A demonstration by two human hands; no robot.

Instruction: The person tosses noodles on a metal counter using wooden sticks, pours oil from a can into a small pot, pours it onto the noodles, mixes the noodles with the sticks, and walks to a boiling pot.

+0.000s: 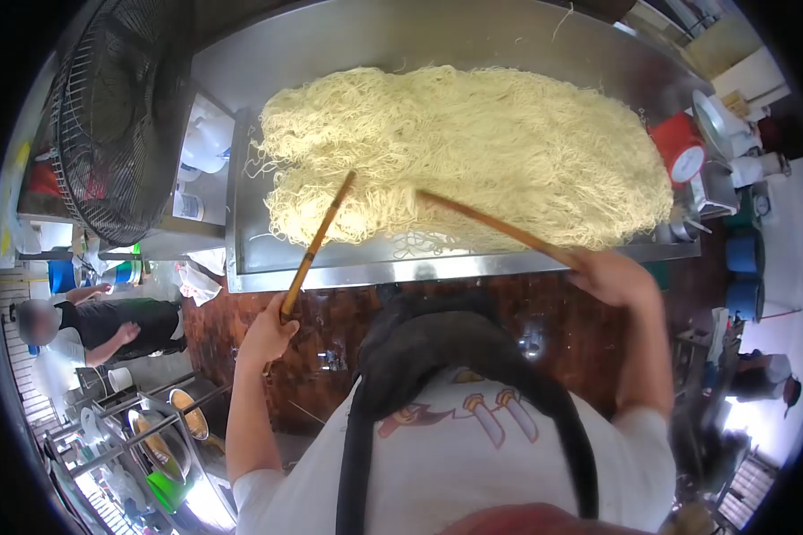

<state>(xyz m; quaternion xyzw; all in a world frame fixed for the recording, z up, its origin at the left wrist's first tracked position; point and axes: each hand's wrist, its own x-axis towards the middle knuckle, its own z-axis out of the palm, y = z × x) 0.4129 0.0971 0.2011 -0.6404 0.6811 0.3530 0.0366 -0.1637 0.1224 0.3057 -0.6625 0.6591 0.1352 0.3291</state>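
Note:
A wide heap of pale yellow noodles [473, 143] fills most of a shallow metal tray [401, 272] in front of me. My left hand [268, 334] is closed around a long wooden stick [323, 234]; its far tip is over the left part of the noodles. In my right hand [611, 276], the fingers are wrapped round a second long wooden stick [500, 226], which slants left, its tip at the middle of the heap. Some loose strands lie along the tray's near edge. I cannot tell how deep either tip sits.
A large black fan [111, 116] stands at the left of the tray. By its right end sits a red dial scale [678, 147]. A metal rack with bowls [187, 413] is at lower left. One person [116, 325] stands left; another [763, 379] is far right.

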